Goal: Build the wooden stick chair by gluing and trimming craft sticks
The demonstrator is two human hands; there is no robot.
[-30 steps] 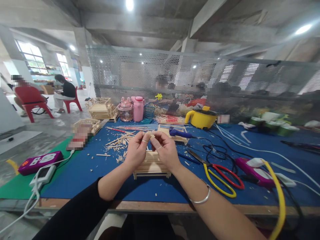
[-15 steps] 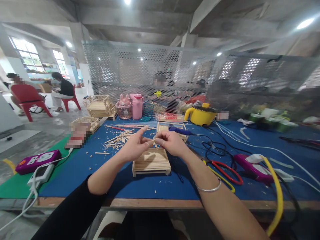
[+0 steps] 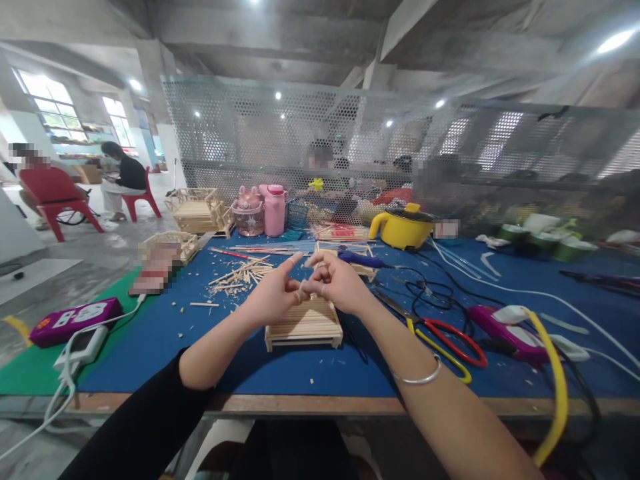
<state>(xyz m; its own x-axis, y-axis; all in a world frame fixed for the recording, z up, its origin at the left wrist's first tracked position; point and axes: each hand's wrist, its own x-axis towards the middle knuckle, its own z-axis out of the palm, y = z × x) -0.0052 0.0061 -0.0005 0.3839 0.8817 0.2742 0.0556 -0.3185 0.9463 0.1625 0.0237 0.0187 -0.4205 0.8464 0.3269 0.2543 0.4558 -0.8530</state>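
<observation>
Landmark: slatted wooden frame (image 3: pixel 305 327), standing on its short legs on the tabletop (image 3: pixel 350 385), straight ahead of us. Our left hand (image 3: pixel 277 291) and right hand (image 3: pixel 343 285) meet over its far edge; thumbs and fingertips close together, left index stretched out, right fingers curled. Whether a small piece is pinched between them, we can't tell. Two-handed fingertip hold probably suits fine work, with the frame right underneath. Loose sticks (image 3: pixel 243 275) lie left of and beyond the frame, likely for easy left-side reach. Blue glue gun (image 3: pixel 361 259) sits behind-right, seemingly propped on a second frame (image 3: pixel 365 271), perhaps to keep its tip raised. Scissors (image 3: pixel 411 325) lie to the right, handles towards our side, presumably for quick pickup.
</observation>
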